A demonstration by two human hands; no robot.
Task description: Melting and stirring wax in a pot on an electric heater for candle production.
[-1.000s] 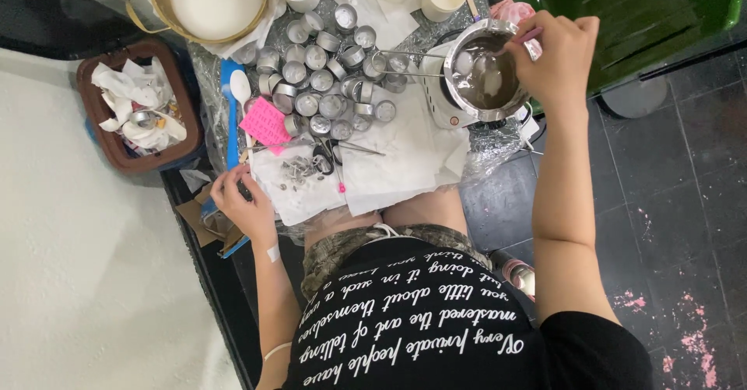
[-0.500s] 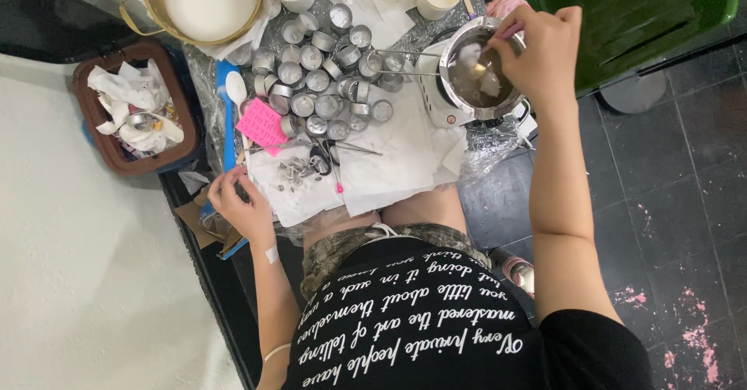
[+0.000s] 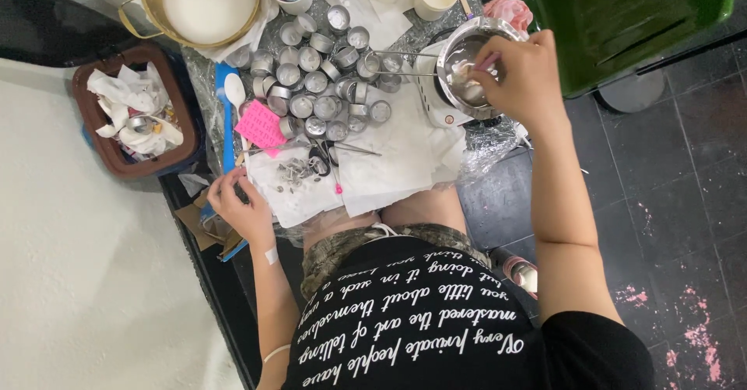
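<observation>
Steel gleams from the small melting pot (image 3: pixel 467 67), which sits on a white hot plate (image 3: pixel 437 102) at the right end of the counter (image 3: pixel 405 32); pale lumps lie in the greyish liquid inside it. Over the pot's right side hangs the right hand (image 3: pixel 520 79), its grip closed on a thin pink-handled stirrer (image 3: pixel 489 61) whose tip dips into the pot. At the counter's near left corner rests the left hand (image 3: pixel 237 203), fingers loosely curled at the edge of the white paper sheets (image 3: pixel 397 157); whether that grip holds anything I cannot tell. Between the two hands stands a cluster of small round metal cups (image 3: pixel 327 71), with a pink card (image 3: pixel 261 125) and a white spoon (image 3: pixel 237 94) just beside them. Beyond the cups sits a gold pot (image 3: pixel 204 5) filled with white. A brown bin (image 3: pixel 136 114) of crumpled tissue stands left of the counter.
</observation>
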